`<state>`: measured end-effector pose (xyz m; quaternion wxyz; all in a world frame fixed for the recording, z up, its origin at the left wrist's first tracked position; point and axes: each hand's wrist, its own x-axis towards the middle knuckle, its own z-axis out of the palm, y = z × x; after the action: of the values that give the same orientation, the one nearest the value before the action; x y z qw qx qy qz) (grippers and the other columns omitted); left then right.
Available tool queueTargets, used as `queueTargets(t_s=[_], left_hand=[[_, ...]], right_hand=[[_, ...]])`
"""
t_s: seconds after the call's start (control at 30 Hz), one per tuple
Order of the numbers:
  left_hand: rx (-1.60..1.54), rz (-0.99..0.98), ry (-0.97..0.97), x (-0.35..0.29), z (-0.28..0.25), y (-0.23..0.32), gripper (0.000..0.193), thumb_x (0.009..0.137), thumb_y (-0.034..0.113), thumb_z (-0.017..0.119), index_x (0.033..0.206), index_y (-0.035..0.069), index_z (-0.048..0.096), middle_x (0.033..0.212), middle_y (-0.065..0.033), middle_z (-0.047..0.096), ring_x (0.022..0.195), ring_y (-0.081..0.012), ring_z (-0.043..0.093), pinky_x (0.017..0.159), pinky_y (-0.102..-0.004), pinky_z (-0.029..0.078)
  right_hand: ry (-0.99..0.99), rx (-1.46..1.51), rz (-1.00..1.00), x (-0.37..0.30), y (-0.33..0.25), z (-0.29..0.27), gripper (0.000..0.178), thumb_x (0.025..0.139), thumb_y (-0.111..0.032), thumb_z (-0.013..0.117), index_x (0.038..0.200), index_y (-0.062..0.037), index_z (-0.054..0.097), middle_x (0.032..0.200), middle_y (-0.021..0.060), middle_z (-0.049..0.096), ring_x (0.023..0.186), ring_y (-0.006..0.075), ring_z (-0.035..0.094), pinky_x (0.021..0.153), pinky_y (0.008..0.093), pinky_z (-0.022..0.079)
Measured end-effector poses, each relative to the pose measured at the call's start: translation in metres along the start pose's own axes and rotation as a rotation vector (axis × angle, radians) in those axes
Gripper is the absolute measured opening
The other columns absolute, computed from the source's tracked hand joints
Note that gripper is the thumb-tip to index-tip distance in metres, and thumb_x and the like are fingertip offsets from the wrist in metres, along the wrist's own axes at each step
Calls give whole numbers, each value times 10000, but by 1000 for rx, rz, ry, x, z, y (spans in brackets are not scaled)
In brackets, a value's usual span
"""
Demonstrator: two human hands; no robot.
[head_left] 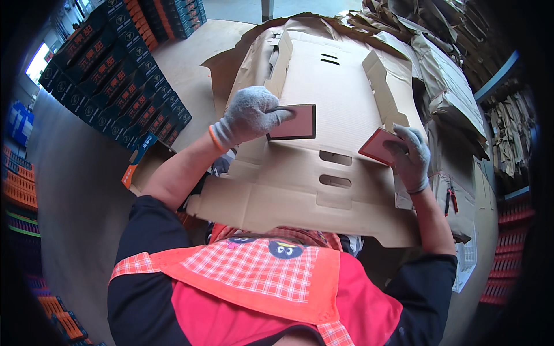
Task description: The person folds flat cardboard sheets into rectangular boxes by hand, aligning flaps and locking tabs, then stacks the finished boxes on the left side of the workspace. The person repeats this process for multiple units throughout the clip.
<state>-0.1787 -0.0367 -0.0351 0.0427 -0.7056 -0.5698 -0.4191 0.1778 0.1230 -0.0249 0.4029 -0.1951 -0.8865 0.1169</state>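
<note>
A large brown cardboard box blank (332,86) lies in front of me, with its left side wall (280,66) and right side wall (378,86) standing up at the far part. My left hand (252,115), in a grey knit glove, is closed on a small pinkish rectangular panel with a dark border (300,122). Another gloved hand, my right hand (411,157), grips a small pinkish panel with a red border (376,145) near the blank's right edge. Whether either panel is joined to the blank, I cannot tell. Hand slots (335,157) cut through the near part.
Tall stacks of dark printed boxes (109,81) stand at the left. Piles of folded brown cardboard (450,86) rise along the right. Red-handled pliers (450,199) lie right of the blank. Red crates (511,248) and orange crates (20,184) line the sides.
</note>
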Motion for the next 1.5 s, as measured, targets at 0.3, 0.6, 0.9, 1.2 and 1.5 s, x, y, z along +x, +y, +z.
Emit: queueTargets(t_s=[0.3,0.6,0.9,1.2,1.5], left_hand=[[-427,-145,-1251,-85,-27,99,634,895,614,508,1013,11,665,883,-188,691,791,-332,662,703,-408,513],[450,-224,-612,-44,-4,12,536,891,438,581,1353,170,532,1430,-119,475,1305,-283,435,1109,-493,238],[-1633,-873,303,-84,69,19,827,822,103,618,1535,109,198,1252,-66,517,1066,-155,564,923,-328,499],[-2337,-948,135,-93,138,88,472,827,281,500,1222,25,531,1178,-183,599,1097,-329,601,956,-503,499],[-231,125,8,-52,24,138,566,855,500,591,1035,-33,649,997,-191,648,911,-275,646,792,-384,521]], right_hand=[[-1510,389,148,-44,-116,-20,493,832,-413,665,1159,-45,623,1040,200,668,1000,379,629,865,417,501],[-556,-5,-25,-28,-7,17,540,793,-238,746,1276,-71,569,1309,157,566,1120,354,582,967,398,466],[35,1281,1176,-51,63,62,632,779,-14,485,1408,-32,419,763,-4,557,623,108,535,623,254,497],[-233,487,315,128,-101,-47,682,714,-94,562,1386,-35,459,990,86,635,804,139,600,718,243,508],[-136,96,28,153,-122,17,378,893,-357,617,1133,-65,614,962,171,692,847,339,672,788,396,527]])
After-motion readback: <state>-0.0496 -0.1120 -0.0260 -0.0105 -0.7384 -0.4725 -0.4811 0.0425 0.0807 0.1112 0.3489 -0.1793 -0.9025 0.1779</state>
